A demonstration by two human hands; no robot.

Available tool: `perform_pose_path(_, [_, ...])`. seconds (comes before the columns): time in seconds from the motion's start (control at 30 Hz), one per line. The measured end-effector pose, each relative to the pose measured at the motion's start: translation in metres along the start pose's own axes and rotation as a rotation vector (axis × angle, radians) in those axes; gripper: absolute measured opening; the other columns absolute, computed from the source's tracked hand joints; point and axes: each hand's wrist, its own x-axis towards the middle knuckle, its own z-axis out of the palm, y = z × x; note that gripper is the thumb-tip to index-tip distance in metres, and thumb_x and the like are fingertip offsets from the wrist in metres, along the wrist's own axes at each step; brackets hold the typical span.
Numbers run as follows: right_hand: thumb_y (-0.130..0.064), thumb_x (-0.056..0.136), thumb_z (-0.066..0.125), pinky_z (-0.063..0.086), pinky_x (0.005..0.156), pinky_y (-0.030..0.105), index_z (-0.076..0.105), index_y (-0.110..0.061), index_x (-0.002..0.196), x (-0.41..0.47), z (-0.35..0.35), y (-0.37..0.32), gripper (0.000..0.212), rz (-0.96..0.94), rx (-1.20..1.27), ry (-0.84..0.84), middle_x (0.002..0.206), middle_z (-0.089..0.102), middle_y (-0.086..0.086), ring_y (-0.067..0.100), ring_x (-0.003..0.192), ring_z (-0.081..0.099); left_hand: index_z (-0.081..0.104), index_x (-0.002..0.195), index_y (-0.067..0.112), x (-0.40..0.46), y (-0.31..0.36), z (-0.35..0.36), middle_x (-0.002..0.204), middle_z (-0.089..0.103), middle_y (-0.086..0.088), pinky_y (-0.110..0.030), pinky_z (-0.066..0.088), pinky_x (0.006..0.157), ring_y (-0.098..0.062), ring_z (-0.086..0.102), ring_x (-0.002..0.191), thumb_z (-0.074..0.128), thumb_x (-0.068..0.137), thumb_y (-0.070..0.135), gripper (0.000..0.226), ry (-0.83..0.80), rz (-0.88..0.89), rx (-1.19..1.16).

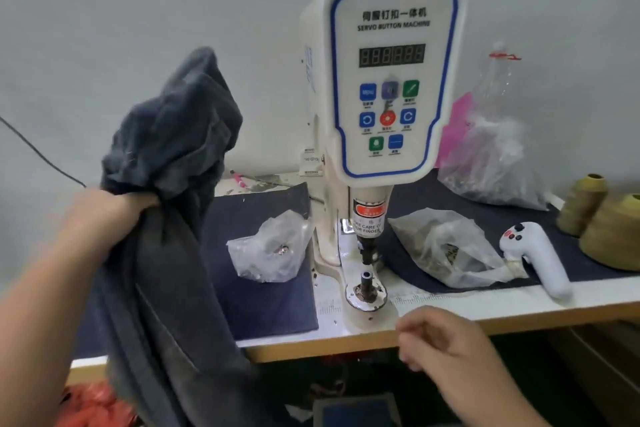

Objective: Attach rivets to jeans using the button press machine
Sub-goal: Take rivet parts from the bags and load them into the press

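Observation:
My left hand (pixel 104 215) grips a bunched fold of the dark grey jeans (pixel 166 184) and holds them up at the left, well clear of the machine; the rest of the cloth hangs down past the table's front edge. The white servo button machine (pixel 391 80) stands at the centre, its punch (pixel 367 246) raised above the lower die post (pixel 366 284), with nothing between them. My right hand (pixel 446 343) hovers in front of the table edge, below and right of the die, fingers loosely curled and holding nothing. Plastic bags of rivets (pixel 273 250) (pixel 446 250) lie on either side of the machine.
A white handheld controller (pixel 540 253) lies at the right by the table edge. Yellow thread cones (pixel 588 204) stand at far right. A larger clear bag (pixel 491 156) leans against the wall. Dark blue cloth mats (pixel 263 302) cover the table. Something red (pixel 93 406) lies below at left.

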Motion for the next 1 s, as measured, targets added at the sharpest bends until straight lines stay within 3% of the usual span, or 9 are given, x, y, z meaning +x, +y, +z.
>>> perform_pose_path(0.1, [-0.014,0.089,0.069,0.049,0.062,0.024,0.070,-0.030,0.077,0.030,-0.041,0.030,0.020,-0.047,-0.106,0.330,0.075,0.070,-0.013,0.004,0.070,0.064,0.065,0.109,0.000,-0.023,-0.004,0.029,0.103,0.065,-0.024,-0.039,0.045,0.071,-0.031,0.059,0.080,0.079,0.073,0.035,0.052,-0.129,-0.057,0.103])
perform_pose_path(0.2, [-0.014,0.092,0.062,0.040,0.058,0.022,0.065,-0.030,0.074,0.069,-0.064,0.042,0.024,-0.102,-0.337,0.480,0.069,0.064,-0.010,0.004,0.070,0.058,0.048,0.130,-0.005,-0.034,-0.019,0.058,0.123,0.060,-0.026,-0.042,0.046,0.077,-0.042,0.059,0.104,0.078,0.073,0.043,0.080,-0.198,-0.134,0.202])
perform_pose_path(0.27, [-0.012,0.095,0.055,0.041,0.060,0.026,0.065,-0.026,0.076,0.094,-0.076,0.047,0.025,-0.089,-0.461,0.479,0.078,0.064,-0.008,0.006,0.074,0.056,0.037,0.138,-0.001,-0.037,-0.011,0.062,0.132,0.054,-0.027,-0.048,0.046,0.089,-0.046,0.053,0.118,0.078,0.072,0.049,0.092,-0.128,-0.112,0.282])
perform_pose_path(0.33, [-0.013,0.096,0.048,0.048,0.065,0.034,0.066,-0.022,0.082,0.114,-0.081,0.050,0.025,-0.037,-0.603,0.451,0.086,0.065,-0.002,0.014,0.076,0.056,0.039,0.135,0.003,-0.046,0.003,0.062,0.132,0.050,-0.025,-0.053,0.043,0.095,-0.045,0.049,0.121,0.079,0.070,0.052,0.090,0.025,0.069,0.492])
perform_pose_path(0.4, [-0.014,0.094,0.045,0.050,0.065,0.034,0.065,-0.023,0.083,0.130,-0.081,0.051,0.024,0.012,-0.769,0.437,0.086,0.064,0.000,0.018,0.075,0.056,0.051,0.128,0.008,-0.059,0.017,0.068,0.130,0.050,-0.021,-0.052,0.038,0.095,-0.043,0.046,0.119,0.076,0.074,0.046,0.071,0.117,0.385,0.583])
perform_pose_path(0.5, [-0.017,0.094,0.045,0.042,0.059,0.030,0.062,-0.026,0.089,0.143,-0.072,0.050,0.020,0.073,-0.909,0.417,0.086,0.062,-0.003,0.018,0.075,0.056,0.067,0.115,0.017,-0.083,0.027,0.089,0.117,0.061,-0.007,-0.045,0.037,0.091,-0.033,0.052,0.111,0.066,0.085,0.029,0.032,-0.011,0.717,0.540])
perform_pose_path(0.67, [-0.025,0.099,0.042,0.040,0.059,0.030,0.065,-0.028,0.097,0.141,-0.065,0.060,0.023,-0.056,-0.957,0.480,0.085,0.059,-0.007,0.015,0.075,0.054,0.055,0.132,0.028,-0.088,0.019,0.126,0.129,0.056,0.000,-0.041,0.040,0.097,-0.026,0.053,0.119,0.043,0.098,0.023,0.037,-0.356,0.582,0.603])
perform_pose_path(0.83, [-0.029,0.095,0.050,0.028,0.048,0.024,0.063,-0.026,0.080,0.139,-0.063,0.068,0.020,-0.093,-0.907,0.585,0.072,0.053,-0.011,0.007,0.061,0.047,0.060,0.131,0.028,-0.088,0.014,0.147,0.120,0.054,-0.005,-0.040,0.044,0.093,-0.027,0.053,0.111,0.043,0.101,0.029,0.034,-0.322,0.571,0.542])
perform_pose_path(1.0, [-0.027,0.093,0.053,0.024,0.047,0.021,0.064,-0.028,0.082,0.140,-0.064,0.068,0.016,-0.084,-0.877,0.610,0.075,0.059,-0.010,0.008,0.062,0.047,0.066,0.120,0.039,-0.093,0.028,0.165,0.117,0.059,0.000,-0.037,0.037,0.086,-0.023,0.054,0.108,0.043,0.100,0.033,0.031,-0.335,0.617,0.532])
